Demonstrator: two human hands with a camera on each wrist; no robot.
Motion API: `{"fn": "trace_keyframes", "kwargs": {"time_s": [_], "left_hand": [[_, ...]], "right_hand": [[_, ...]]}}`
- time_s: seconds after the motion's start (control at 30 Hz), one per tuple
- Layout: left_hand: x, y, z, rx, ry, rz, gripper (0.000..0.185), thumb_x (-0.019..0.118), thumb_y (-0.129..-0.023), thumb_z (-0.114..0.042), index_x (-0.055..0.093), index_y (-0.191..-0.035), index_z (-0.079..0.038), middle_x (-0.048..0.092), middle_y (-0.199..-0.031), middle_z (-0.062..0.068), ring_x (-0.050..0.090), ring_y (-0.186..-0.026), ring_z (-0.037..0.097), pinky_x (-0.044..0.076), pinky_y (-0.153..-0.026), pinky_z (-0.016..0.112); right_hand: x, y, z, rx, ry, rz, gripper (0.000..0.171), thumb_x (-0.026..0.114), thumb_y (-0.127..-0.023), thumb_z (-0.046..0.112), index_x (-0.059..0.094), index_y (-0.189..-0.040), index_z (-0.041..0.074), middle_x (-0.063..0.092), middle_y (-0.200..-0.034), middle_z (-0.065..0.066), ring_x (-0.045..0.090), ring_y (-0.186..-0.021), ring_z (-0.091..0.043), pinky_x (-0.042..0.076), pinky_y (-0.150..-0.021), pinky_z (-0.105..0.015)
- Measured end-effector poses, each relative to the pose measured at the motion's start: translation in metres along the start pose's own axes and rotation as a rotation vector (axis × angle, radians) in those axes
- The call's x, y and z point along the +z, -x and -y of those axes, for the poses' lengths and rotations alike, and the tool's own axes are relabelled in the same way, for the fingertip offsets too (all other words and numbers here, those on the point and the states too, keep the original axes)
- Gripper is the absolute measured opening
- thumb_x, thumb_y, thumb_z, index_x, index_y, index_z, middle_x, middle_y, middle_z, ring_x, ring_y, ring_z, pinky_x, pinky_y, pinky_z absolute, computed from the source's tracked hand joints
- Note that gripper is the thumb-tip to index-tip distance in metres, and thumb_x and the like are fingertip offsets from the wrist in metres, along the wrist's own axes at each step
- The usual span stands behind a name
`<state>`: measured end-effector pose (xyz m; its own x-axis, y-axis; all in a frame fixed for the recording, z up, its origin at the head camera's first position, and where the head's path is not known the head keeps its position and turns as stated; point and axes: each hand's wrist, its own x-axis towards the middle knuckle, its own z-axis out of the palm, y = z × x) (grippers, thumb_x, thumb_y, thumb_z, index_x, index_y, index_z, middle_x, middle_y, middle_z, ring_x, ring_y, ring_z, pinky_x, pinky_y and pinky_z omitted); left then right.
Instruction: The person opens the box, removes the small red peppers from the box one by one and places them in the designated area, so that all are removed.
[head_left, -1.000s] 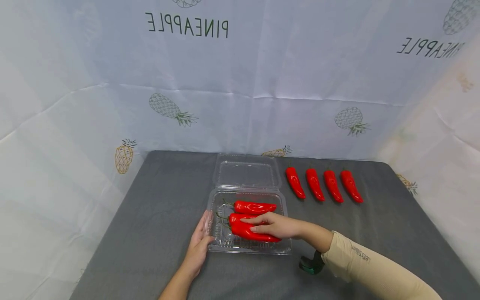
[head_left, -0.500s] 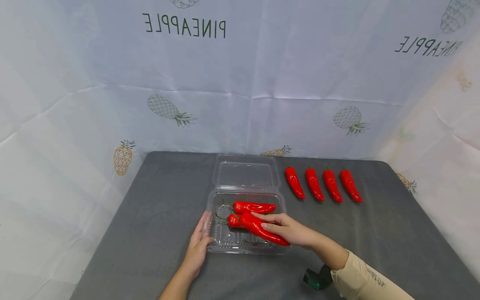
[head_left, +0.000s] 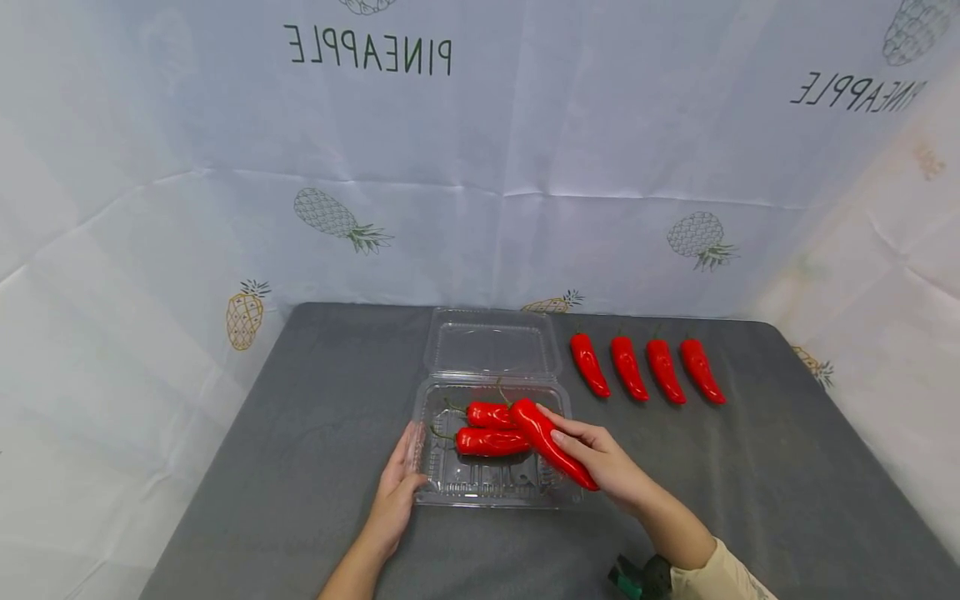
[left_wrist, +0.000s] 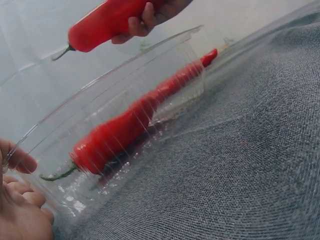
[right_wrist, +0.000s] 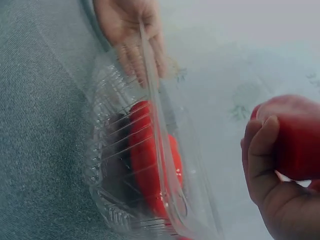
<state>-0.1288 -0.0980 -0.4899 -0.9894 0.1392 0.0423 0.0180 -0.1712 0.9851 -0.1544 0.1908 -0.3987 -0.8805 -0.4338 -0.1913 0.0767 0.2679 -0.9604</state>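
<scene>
My right hand [head_left: 596, 454] grips a long red chili pepper [head_left: 551, 442] and holds it at a slant over the right side of a clear plastic clamshell container [head_left: 495, 500]. Its green stem points up toward the back. Inside lie two more red peppers, a front one [head_left: 487, 442] and a back one [head_left: 486, 413], partly covered by the held pepper in the head view. My left hand [head_left: 393, 492] holds the container's left side, thumb near the front corner. In the left wrist view, the held pepper [left_wrist: 107, 25] is above the rim.
Several red peppers [head_left: 628, 368] lie in a row on the grey cloth-covered table [head_left: 337, 400], right of the container's opened lid [head_left: 491, 342]. A pineapple-print white curtain [head_left: 465, 233] hangs behind. A dark green device [head_left: 637, 579] sits at the right wrist.
My right hand has lifted the front pepper from the container, drawn it to the right and turned its stem toward the back. The left hand has stayed in place.
</scene>
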Motion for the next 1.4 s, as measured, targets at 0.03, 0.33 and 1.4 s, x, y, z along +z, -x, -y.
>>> {"fn": "trace_keyframes", "kwargs": {"time_s": [0.03,0.33,1.4], "left_hand": [[0.000,0.000,0.000,0.001,-0.002,0.001,0.078,0.034,-0.078,0.013,0.002,-0.148,0.003,0.003,-0.155,0.020,0.005,-0.141,0.011,0.018,-0.099,-0.001],[-0.001,0.000,0.001,0.021,-0.001,0.002,0.078,0.034,-0.077,0.014,0.002,-0.147,0.004,0.003,-0.155,0.022,0.015,-0.133,-0.012,0.018,-0.099,-0.001],[0.001,0.000,-0.005,-0.010,-0.018,-0.009,0.078,0.035,-0.079,0.013,0.003,-0.148,0.002,0.005,-0.156,0.019,0.001,-0.142,0.024,0.017,-0.099,-0.001]], "right_hand": [[0.000,0.002,-0.001,0.002,-0.014,-0.024,0.052,0.047,-0.096,0.028,0.036,-0.144,0.014,0.040,-0.139,-0.024,0.055,-0.092,-0.023,0.055,-0.071,-0.035],[-0.002,0.014,-0.006,0.027,-0.111,-0.229,0.051,0.047,-0.096,0.026,0.036,-0.144,0.014,0.041,-0.140,-0.017,0.058,-0.094,-0.025,0.055,-0.073,-0.033],[-0.016,0.007,-0.073,0.223,-0.035,-0.589,0.055,0.047,-0.095,0.033,0.031,-0.146,0.020,0.027,-0.153,-0.012,0.029,-0.132,-0.031,0.036,-0.101,-0.037]]}}
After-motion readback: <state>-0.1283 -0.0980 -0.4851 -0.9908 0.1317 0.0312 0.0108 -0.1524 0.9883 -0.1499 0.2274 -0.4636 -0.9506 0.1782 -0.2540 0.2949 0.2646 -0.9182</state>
